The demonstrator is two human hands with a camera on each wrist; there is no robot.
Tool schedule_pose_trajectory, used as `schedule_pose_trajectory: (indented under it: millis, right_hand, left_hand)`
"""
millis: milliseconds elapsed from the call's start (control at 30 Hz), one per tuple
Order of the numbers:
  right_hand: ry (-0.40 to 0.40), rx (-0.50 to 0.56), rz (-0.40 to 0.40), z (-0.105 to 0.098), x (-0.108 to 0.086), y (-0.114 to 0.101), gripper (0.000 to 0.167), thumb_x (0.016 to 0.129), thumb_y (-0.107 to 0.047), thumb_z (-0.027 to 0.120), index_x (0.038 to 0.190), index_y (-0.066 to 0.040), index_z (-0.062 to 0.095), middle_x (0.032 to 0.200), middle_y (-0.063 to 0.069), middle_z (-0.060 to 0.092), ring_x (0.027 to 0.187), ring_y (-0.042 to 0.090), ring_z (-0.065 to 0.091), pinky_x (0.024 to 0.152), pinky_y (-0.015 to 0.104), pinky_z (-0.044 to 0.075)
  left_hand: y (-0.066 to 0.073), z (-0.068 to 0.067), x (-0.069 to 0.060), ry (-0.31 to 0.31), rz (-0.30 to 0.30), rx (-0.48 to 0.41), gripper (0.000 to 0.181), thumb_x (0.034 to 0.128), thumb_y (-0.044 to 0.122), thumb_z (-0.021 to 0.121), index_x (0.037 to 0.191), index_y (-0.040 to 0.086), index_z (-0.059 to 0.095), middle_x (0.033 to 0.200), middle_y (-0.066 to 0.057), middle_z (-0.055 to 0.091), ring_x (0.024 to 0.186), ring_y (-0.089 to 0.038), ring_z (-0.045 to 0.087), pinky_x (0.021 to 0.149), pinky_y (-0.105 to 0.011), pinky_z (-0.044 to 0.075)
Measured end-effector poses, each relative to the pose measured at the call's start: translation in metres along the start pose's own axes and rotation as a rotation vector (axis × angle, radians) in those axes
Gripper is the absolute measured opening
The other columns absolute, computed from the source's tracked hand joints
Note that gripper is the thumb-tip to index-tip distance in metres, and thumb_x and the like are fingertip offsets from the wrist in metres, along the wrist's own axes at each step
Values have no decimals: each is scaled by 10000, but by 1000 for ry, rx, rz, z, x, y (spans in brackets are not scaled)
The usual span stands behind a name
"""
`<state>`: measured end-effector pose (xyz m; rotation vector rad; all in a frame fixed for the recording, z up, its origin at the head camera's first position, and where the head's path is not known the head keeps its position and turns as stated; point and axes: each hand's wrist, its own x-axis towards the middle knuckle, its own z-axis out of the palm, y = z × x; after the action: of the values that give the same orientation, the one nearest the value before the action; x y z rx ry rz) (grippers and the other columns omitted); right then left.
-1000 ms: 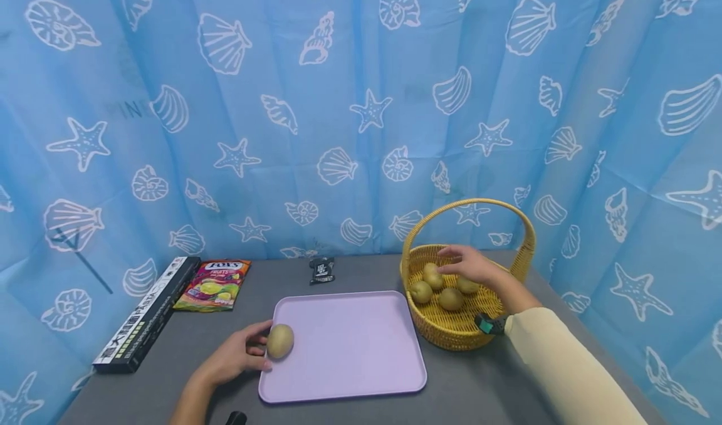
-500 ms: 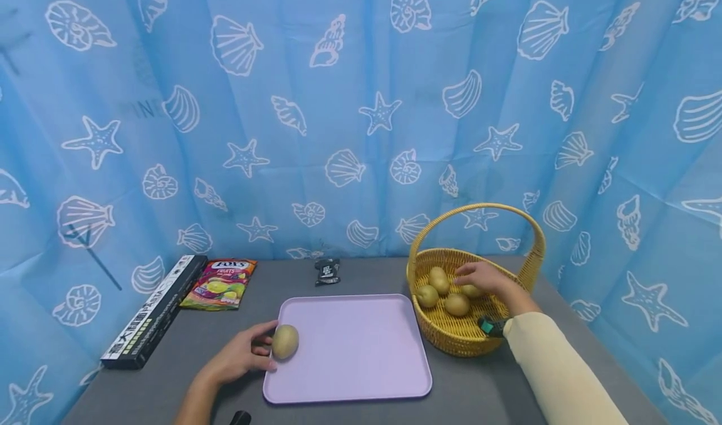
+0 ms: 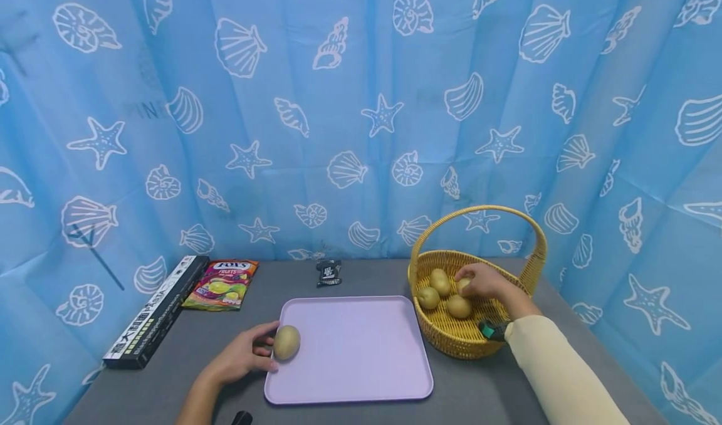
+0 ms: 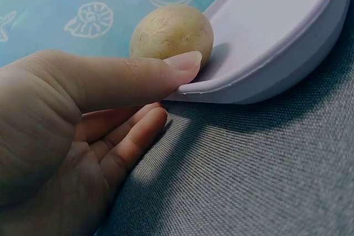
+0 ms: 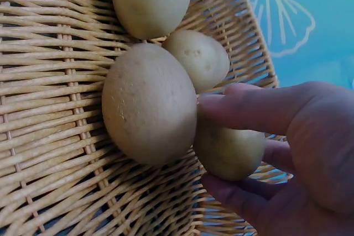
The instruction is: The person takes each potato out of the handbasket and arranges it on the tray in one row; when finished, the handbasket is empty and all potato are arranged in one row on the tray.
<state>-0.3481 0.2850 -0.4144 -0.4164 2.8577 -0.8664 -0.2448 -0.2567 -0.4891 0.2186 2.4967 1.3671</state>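
Hazards. From where I stand, the left hand [image 3: 248, 350], lower left of the head frame, is at the left edge of the tray [image 3: 355, 350], just beside a potato [image 3: 286, 343]. Its thumb lies over the rim; whether it pinches the rim or merely rests there, I cannot tell. In my judgement, a tilt or tug at that edge could set the rounded potato rolling.

Right of centre, the basket [image 3: 459, 348] contains four more. The right hand [image 3: 484, 282] grasps one, the held potato [image 5: 229, 150], between thumb and fingers. The large potato [image 5: 146, 103] lies close against it, so a hasty lift could dislodge that neighbour; a grip this near the fingertips could also slip. The handle [image 3: 533, 271] arches overhead and could be struck by a raised wrist, upsetting the basket.

Views compared. The left wrist frame, at centre left, shows fingers below the rim, over grey cloth [image 4: 249, 158]; the head frame does not disclose this. Only the head frame gives tray and basket together, and the handle's full arch. The right wrist frame, lower right, exposes most of the held potato, of which the head frame admits a sliver.
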Motion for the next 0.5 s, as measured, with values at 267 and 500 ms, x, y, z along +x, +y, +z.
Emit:
schedule_pose_trajectory:
  millis: [267,500]
  right_hand:
    - [57,-57,-87,-2,-10,-22,356,778,-68,765,1122,-25,681,1221,200,591,1141,425,515,856,516,475]
    - [190,-36,-242,-4,-31,-49,359,783,-128,742,1132,-59,693,1164,130,636,1077,361,570,858,498,490]
  left_hand:
    - [-1,1,0,6,-18,-5,904,710,210,866,1464,24,403,1225,-146,582,1002,-281,620,831,-464,547]
    - [0,0,-1,-3,9,-13,897,719,195,862,1462,8,396,1225,-155,576,997,-276,618,828,-455,550]
